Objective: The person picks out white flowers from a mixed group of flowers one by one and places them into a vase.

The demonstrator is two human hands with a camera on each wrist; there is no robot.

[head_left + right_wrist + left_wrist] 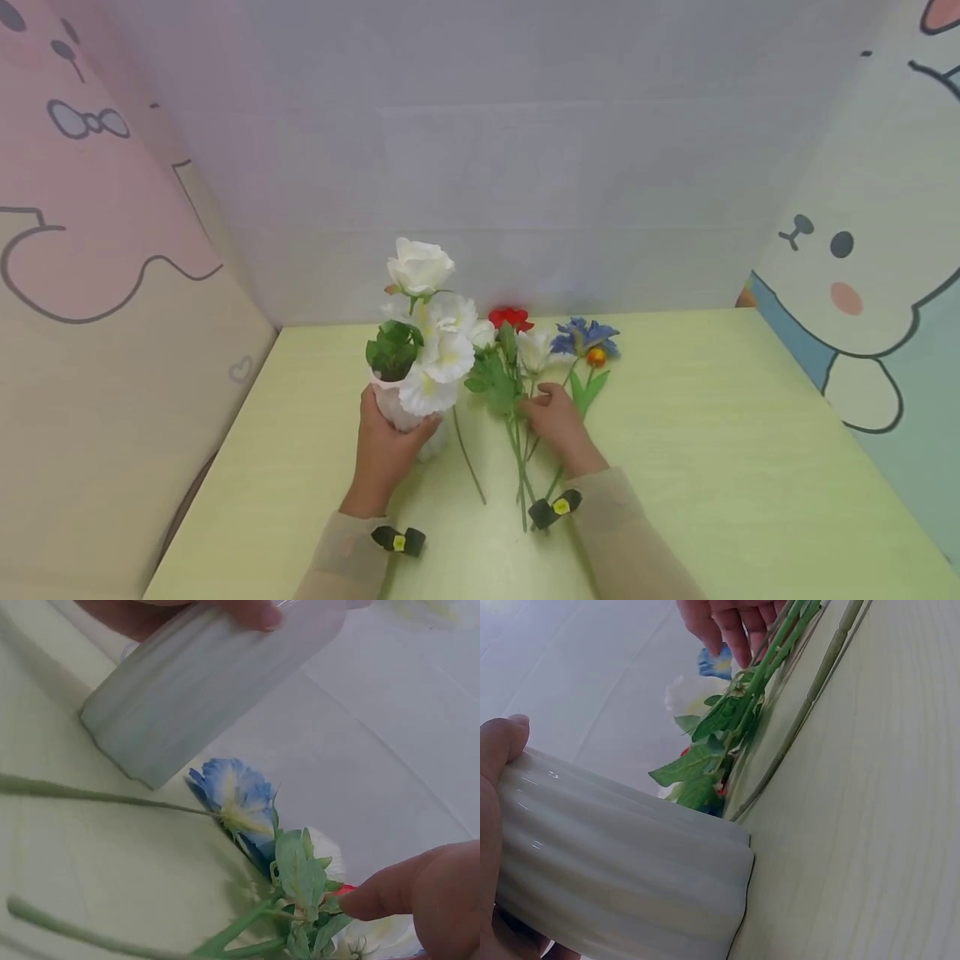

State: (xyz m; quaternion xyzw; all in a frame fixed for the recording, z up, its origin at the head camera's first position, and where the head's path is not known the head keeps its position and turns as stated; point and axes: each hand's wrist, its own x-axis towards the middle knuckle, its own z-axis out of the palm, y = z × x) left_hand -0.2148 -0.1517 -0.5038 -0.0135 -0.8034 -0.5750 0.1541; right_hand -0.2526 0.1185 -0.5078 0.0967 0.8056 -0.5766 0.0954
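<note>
My left hand [386,446] grips a ribbed white vase [622,855] that stands on the table, thumb along its near side. From the vase rise a white rose [420,267], ruffled white flowers with yellow centres [450,354] and green leaves [393,348]. My right hand [558,421] is over the loose stems to the right, thumb tip at the green leaves [296,870] and fingers loosely bent in the left wrist view. Those loose flowers include a red one [510,317], a white one [535,348] and a blue one [585,337].
An orange bud [596,357] with long leaves lies at the right of the bunch. Beside the vase's foot lies another blue flower [236,795], its stem [468,458] pointing toward me. A pale wall [487,183] backs the yellow-green table [712,433]; cartoon-printed panels flank it.
</note>
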